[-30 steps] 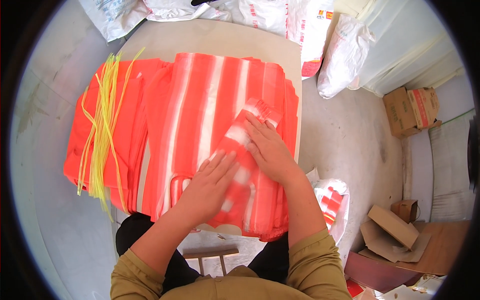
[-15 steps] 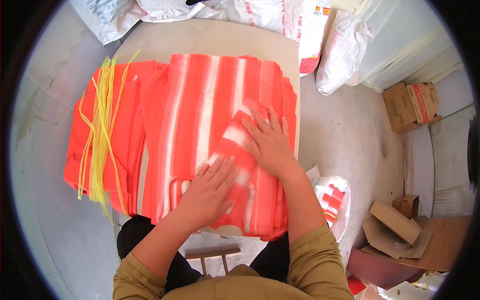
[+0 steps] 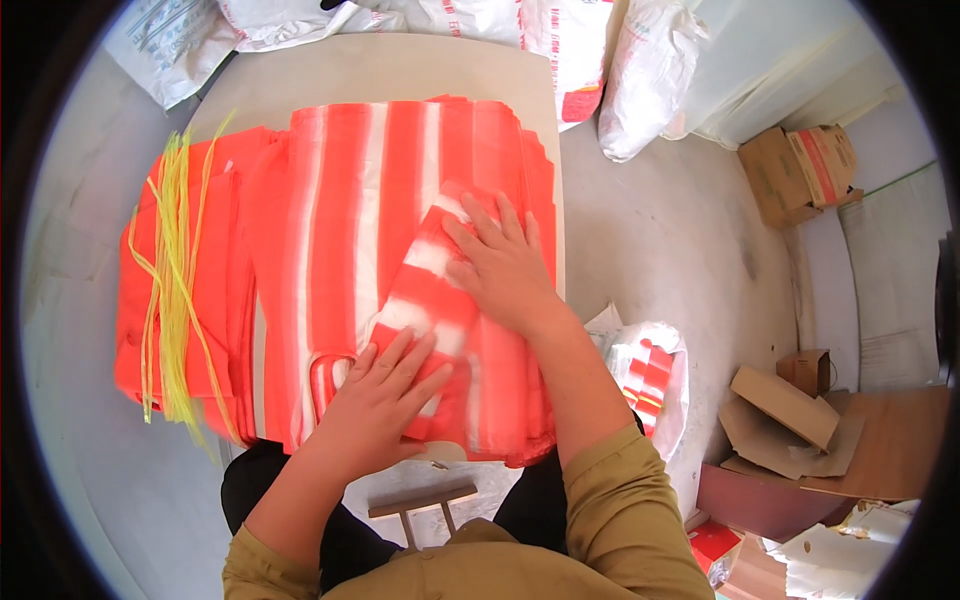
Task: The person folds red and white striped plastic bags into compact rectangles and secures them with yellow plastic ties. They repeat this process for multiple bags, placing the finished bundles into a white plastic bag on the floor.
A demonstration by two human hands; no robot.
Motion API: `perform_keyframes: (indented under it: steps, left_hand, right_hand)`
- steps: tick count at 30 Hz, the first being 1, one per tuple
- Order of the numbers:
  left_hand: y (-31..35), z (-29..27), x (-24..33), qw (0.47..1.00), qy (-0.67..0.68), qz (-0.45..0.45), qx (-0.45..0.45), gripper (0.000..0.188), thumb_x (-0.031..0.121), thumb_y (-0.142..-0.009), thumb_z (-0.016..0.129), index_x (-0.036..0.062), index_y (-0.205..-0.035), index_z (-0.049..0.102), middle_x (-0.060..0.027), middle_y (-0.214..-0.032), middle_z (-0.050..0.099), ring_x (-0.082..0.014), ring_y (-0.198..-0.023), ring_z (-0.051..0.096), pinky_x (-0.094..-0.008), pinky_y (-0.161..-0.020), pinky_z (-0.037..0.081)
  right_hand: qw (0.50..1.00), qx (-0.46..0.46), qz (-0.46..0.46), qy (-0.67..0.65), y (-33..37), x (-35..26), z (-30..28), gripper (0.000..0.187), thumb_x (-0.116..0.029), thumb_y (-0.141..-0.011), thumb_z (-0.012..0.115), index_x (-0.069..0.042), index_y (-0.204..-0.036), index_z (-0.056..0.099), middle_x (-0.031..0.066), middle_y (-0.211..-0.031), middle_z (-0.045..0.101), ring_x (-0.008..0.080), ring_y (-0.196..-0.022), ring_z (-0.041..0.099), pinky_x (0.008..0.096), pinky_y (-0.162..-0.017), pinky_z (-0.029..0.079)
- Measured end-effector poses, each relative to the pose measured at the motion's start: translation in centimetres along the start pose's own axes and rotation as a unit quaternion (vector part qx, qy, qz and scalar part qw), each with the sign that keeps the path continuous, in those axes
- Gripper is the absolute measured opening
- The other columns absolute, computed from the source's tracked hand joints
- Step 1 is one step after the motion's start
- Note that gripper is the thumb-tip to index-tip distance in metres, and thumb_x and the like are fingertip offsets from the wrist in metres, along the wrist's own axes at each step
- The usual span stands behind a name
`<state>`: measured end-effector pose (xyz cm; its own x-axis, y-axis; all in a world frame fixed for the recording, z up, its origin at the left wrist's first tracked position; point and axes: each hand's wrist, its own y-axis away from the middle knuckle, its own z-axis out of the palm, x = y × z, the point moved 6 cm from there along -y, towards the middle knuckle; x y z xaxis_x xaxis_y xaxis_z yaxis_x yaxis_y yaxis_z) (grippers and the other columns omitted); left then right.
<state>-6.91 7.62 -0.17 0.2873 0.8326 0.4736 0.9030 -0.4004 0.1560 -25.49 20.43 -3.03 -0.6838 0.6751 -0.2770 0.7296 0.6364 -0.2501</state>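
A thick stack of red-and-white striped plastic bags covers the near part of the table, its stripes running away from me. On top, a folded striped bundle lies slanted, looking like the same thin plastic. My right hand presses flat on the bundle's far right side, fingers spread. Lower down, my left hand rests palm down on its near left end, fingers extended. To the left sits a pile of plain red folded plastic, with long yellow strips draped across it.
The beige tabletop shows beyond the stack. White sacks stand behind and to the right. An open sack holding striped bundles is near my right arm. Cardboard boxes are farther right; a wooden stool shows below the table edge.
The view has shifted, so everything appears farther left. Both hands stay on the folded bundle, which looks flatter and less blurred; my left hand has slid slightly nearer to me.
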Motion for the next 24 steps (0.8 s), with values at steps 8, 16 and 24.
perform_keyframes:
  steps: [8,16,24]
  left_hand:
    - [0.6,0.5,0.0,0.999,-0.034,0.006,0.038,0.083,0.015,-0.072,0.086,0.0119,-0.15,0.057,-0.0147,-0.167,0.04,-0.039,-0.157,0.033,-0.06,-0.126,0.029]
    - [1.0,1.6,-0.3,0.992,-0.094,0.028,0.073,0.065,0.002,-0.079,0.07,0.0018,-0.143,0.059,-0.0186,-0.162,0.047,-0.0409,-0.155,0.038,-0.0607,-0.126,0.029]
    - [0.8,1.2,0.2,0.997,-0.048,0.01,0.052,0.067,0.0,-0.084,0.062,0.0041,-0.15,0.055,-0.016,-0.165,0.045,-0.0382,-0.157,0.035,-0.0613,-0.127,0.023]
  right_hand:
    - [1.0,-0.013,0.005,-0.007,-0.1,0.0,0.2,0.057,-0.043,-0.104,0.057,-0.02,-0.156,0.054,0.0076,-0.173,0.034,0.0403,-0.162,0.019,0.0646,-0.129,0.014]
    - [0.999,-0.033,0.009,-0.01,-0.1,0.1,0.5,0.057,-0.044,-0.107,0.055,-0.021,-0.158,0.051,0.0076,-0.175,0.03,0.0403,-0.162,0.018,0.0629,-0.129,0.015]
    - [0.999,-0.022,0.013,-0.034,0.0,0.5,0.1,0.052,-0.04,-0.107,0.056,-0.019,-0.154,0.055,0.0107,-0.173,0.032,0.0424,-0.161,0.02,0.0627,-0.13,0.016]
